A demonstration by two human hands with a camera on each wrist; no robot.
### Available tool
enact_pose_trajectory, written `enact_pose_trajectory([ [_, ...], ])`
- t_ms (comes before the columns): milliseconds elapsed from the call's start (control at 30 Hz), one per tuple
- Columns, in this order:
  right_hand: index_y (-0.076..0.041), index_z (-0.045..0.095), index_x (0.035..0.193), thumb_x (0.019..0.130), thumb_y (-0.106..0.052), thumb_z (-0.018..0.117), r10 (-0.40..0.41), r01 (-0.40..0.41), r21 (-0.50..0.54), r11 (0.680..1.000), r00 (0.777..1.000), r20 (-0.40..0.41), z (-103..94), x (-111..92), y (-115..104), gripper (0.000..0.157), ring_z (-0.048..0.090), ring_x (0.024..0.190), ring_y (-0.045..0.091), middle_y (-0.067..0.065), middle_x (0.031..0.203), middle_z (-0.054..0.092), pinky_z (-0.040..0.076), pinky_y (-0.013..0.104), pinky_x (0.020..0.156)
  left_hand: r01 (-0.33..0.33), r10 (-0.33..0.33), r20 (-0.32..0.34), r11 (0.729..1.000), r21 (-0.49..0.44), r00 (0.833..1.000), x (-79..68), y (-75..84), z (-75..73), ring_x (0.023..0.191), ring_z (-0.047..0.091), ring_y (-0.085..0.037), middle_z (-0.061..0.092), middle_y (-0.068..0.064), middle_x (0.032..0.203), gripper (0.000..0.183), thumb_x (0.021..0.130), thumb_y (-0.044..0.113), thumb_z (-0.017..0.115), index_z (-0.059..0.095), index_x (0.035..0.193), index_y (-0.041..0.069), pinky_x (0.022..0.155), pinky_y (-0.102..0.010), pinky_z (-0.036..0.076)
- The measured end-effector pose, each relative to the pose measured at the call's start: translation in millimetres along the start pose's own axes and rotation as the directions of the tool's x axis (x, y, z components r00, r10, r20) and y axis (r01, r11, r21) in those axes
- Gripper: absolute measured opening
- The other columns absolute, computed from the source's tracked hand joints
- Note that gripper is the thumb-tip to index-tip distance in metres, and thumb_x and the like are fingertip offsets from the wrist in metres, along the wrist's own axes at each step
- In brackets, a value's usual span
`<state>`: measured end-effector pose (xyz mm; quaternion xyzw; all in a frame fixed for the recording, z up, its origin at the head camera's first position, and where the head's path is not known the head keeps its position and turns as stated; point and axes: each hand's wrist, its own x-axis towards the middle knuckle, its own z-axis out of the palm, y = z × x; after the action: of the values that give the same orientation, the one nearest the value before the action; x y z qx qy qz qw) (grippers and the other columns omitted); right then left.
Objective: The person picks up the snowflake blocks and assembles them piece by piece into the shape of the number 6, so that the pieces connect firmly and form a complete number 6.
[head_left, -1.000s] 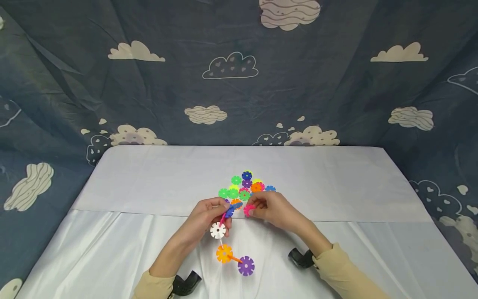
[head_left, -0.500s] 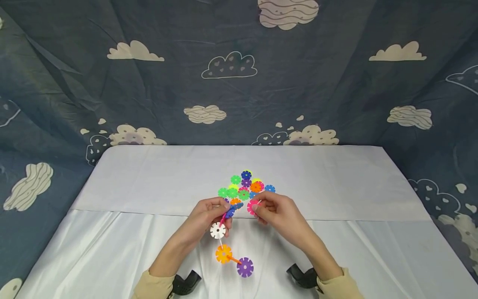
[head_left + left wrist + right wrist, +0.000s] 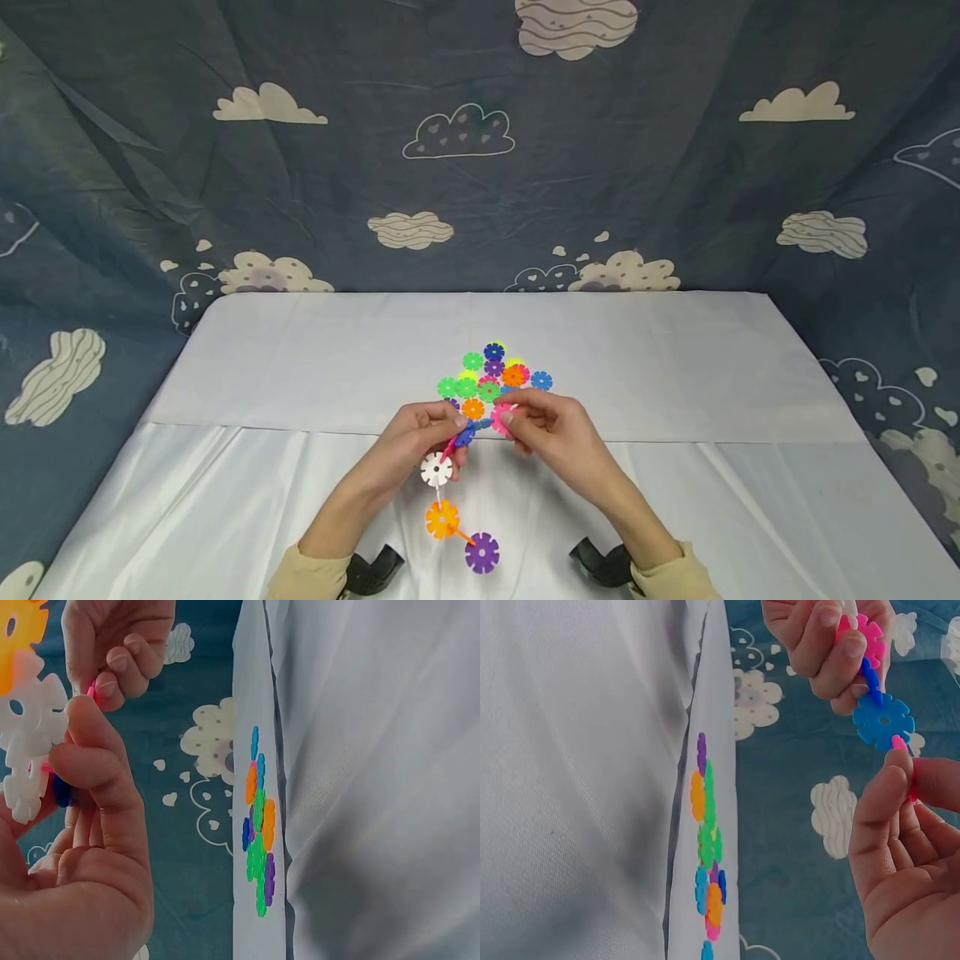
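My left hand (image 3: 416, 442) pinches a chain of notched plastic snowflake discs near its upper end. From there hang a white disc (image 3: 436, 469), an orange disc (image 3: 442, 520) and, lowest, a purple disc (image 3: 482, 553). A dark blue disc (image 3: 465, 435) sits by the left fingertips, and a light blue disc (image 3: 883, 720) ends the chain. Between thumb and fingers my right hand (image 3: 558, 429) holds a loose pink disc (image 3: 500, 419). In the right wrist view its edge meets the light blue disc's rim; whether the slots interlock, I cannot tell.
Beyond the hands, several loose discs lie in a cluster on the white-covered table (image 3: 300, 367), among them a green disc (image 3: 472, 361), an orange loose disc (image 3: 473, 409) and a blue loose disc (image 3: 542, 381). A dark cloud-patterned cloth (image 3: 480, 200) hangs behind.
My right hand first turned the pink disc to face the camera, then brought it left to the light blue disc. The left hand shifted slightly, and the chain's lower end swung down and left.
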<state>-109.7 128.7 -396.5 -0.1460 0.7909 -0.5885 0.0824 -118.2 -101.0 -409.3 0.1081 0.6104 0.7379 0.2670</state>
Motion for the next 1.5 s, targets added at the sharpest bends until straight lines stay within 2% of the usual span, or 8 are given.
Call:
enact_pose_trajectory([
  [300, -0.006, 0.064, 0.117, 0.096, -0.018, 0.065, -0.016, 0.018, 0.039, 0.999, 0.999, -0.035, 4.2, 1.1, 4.4, 0.024, 0.058, 0.071, 0.041, 0.011, 0.082, 0.064, 0.054, 0.036, 0.065, -0.102, 0.102, 0.001, 0.991, 0.084, 0.995, 0.7, -2.5, -0.4, 0.052, 0.061, -0.017, 0.063, -0.012, 0.068, 0.027, 0.101, 0.016, 0.056, 0.058, 0.087, -0.007, 0.054, -0.025, 0.053],
  [433, -0.006, 0.065, 0.115, 0.096, -0.015, 0.065, -0.039, 0.041, 0.036, 0.999, 0.998, -0.054, 6.0, 1.2, 5.4, 0.021, 0.058, 0.072, 0.042, 0.007, 0.084, 0.065, 0.055, 0.037, 0.065, -0.15, 0.152, -0.001, 0.98, 0.127, 0.988, 0.7, -2.5, 0.8, 0.052, 0.061, -0.018, 0.063, -0.014, 0.068, 0.028, 0.101, 0.015, 0.056, 0.057, 0.086, -0.009, 0.053, -0.024, 0.051],
  [633, -0.01, 0.067, 0.11, 0.095, -0.013, 0.066, -0.086, 0.087, 0.008, 0.996, 0.993, -0.08, 11.1, 2.1, 8.0, 0.016, 0.062, 0.072, 0.039, 0.006, 0.085, 0.065, 0.057, 0.039, 0.069, -0.172, 0.18, -0.035, 0.972, 0.16, 0.983, 0.2, -2.7, 5.1, 0.052, 0.06, -0.018, 0.063, -0.019, 0.069, 0.027, 0.101, 0.014, 0.057, 0.056, 0.085, -0.008, 0.053, -0.024, 0.05],
  [867, -0.013, 0.068, 0.114, 0.095, -0.013, 0.067, -0.107, 0.106, -0.01, 0.994, 0.988, -0.109, 12.2, 3.1, 10.1, 0.019, 0.061, 0.071, 0.036, 0.006, 0.082, 0.063, 0.057, 0.037, 0.067, -0.167, 0.185, -0.09, 0.97, 0.177, 0.979, 2.6, -5.6, 7.6, 0.056, 0.062, -0.019, 0.064, -0.02, 0.07, 0.025, 0.1, 0.014, 0.057, 0.057, 0.088, -0.008, 0.057, -0.025, 0.05],
  [1067, -0.013, 0.064, 0.128, 0.096, -0.007, 0.063, -0.101, 0.105, 0.032, 0.994, 0.989, -0.107, 8.9, 5.9, 13.6, 0.032, 0.06, 0.076, 0.037, 0.016, 0.089, 0.062, 0.057, 0.035, 0.071, -0.074, 0.098, -0.159, 0.985, 0.153, 0.982, 5.5, -5.8, 10.0, 0.07, 0.068, -0.025, 0.068, -0.021, 0.081, 0.02, 0.101, 0.016, 0.057, 0.056, 0.104, -0.004, 0.069, -0.029, 0.054],
  [1167, -0.008, 0.061, 0.129, 0.095, -0.003, 0.063, -0.074, 0.084, 0.09, 0.992, 0.991, -0.11, 8.5, 7.0, 14.4, 0.034, 0.062, 0.082, 0.042, 0.016, 0.094, 0.062, 0.057, 0.041, 0.076, -0.058, 0.082, -0.152, 0.987, 0.152, 0.985, 5.2, -5.1, 9.9, 0.081, 0.07, -0.035, 0.068, -0.025, 0.09, 0.02, 0.1, 0.012, 0.055, 0.053, 0.116, 0.0, 0.078, -0.034, 0.054],
  [1300, 0.0, 0.06, 0.116, 0.092, 0.002, 0.065, -0.043, 0.062, 0.146, 0.987, 0.991, -0.13, 10.5, 7.5, 13.4, 0.025, 0.064, 0.085, 0.043, 0.015, 0.095, 0.063, 0.057, 0.04, 0.077, -0.07, 0.092, -0.113, 0.981, 0.181, 0.989, 5.6, -6.0, 10.7, 0.086, 0.069, -0.039, 0.068, -0.025, 0.093, 0.026, 0.101, 0.016, 0.055, 0.054, 0.125, 0.006, 0.083, -0.037, 0.054],
  [1500, -0.005, 0.063, 0.108, 0.091, 0.003, 0.066, -0.057, 0.068, 0.126, 0.99, 0.994, -0.09, 19.0, 5.8, 14.2, 0.019, 0.065, 0.084, 0.039, 0.012, 0.093, 0.065, 0.057, 0.033, 0.075, -0.092, 0.118, -0.086, 0.962, 0.259, 0.989, 7.2, -11.7, 14.2, 0.083, 0.068, -0.039, 0.068, -0.019, 0.081, 0.023, 0.102, 0.027, 0.056, 0.063, 0.112, 0.007, 0.083, -0.035, 0.05],
])
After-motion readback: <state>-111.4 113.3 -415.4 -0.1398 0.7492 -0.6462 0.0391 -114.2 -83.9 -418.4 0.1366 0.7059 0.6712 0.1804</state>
